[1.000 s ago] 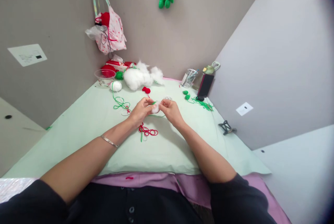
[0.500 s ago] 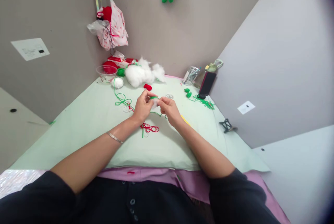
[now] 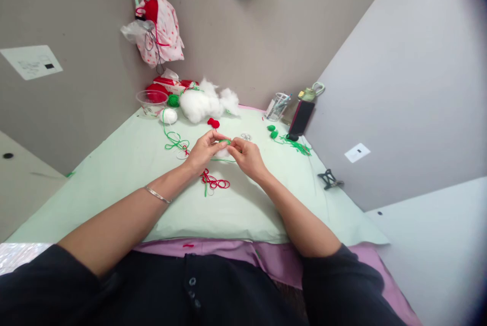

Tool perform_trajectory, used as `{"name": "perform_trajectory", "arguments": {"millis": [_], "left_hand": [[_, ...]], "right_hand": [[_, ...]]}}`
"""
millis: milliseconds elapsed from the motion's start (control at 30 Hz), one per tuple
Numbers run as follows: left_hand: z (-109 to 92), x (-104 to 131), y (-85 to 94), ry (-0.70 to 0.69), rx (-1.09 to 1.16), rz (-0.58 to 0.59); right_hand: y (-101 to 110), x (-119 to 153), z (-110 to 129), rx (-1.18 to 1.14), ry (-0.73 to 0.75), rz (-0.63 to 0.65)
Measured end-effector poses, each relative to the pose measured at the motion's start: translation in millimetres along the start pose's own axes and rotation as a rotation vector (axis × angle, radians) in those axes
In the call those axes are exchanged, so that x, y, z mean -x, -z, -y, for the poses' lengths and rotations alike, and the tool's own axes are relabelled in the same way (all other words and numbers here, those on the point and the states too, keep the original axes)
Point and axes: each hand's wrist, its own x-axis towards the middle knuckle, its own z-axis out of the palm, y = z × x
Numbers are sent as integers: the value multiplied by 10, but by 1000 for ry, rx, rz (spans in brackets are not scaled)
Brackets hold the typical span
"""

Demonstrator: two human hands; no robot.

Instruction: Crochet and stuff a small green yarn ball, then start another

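Note:
My left hand [image 3: 205, 152] is closed on a small green crocheted piece [image 3: 225, 142], pinched between thumb and fingers. White stuffing [image 3: 222, 153] shows at its lower side. My right hand [image 3: 246, 156] meets it from the right, its thumb and fingertips pressed together at the piece and the stuffing; exactly what they grip is partly hidden. A green strand [image 3: 224, 160] runs below the hands. On the table beneath lie loops of red yarn [image 3: 216, 183], and a small red crocheted piece [image 3: 213, 122] sits just beyond my left hand.
A heap of white stuffing [image 3: 201, 103] lies at the back, beside a clear plastic tub [image 3: 152, 102] and a white yarn ball [image 3: 168, 116]. To the right stand a pen holder [image 3: 277, 107] and a phone [image 3: 302, 118], near green crocheted pieces [image 3: 274, 134]. A polka-dot bag [image 3: 169, 32] hangs on the wall.
Both hands stay together around the green piece. My right fingers have shifted slightly, and the stuffing shows lower, between the hands. The whole view has tilted a little.

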Motion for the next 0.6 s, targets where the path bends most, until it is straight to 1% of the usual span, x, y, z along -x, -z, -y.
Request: {"name": "perform_trajectory", "arguments": {"millis": [100, 233, 333, 433, 500, 533, 600], "left_hand": [[27, -27, -6, 20, 0, -38], [73, -51, -45, 21, -22, -143], [78, -52, -65, 50, -9, -185], [39, -44, -59, 80, 34, -175], [10, -40, -48, 85, 54, -156], [0, -39, -43, 85, 58, -148], [-6, -36, -40, 77, 56, -137]], "right_hand": [[-17, 38, 39, 23, 29, 57], [-131, 106, 99, 63, 53, 42], [-170, 123, 113, 85, 70, 33], [-88, 81, 104, 97, 83, 1], [4, 43, 105, 61, 133, -45], [46, 28, 110, 3, 171, -60], [105, 10, 124, -203, 202, -17]]}}
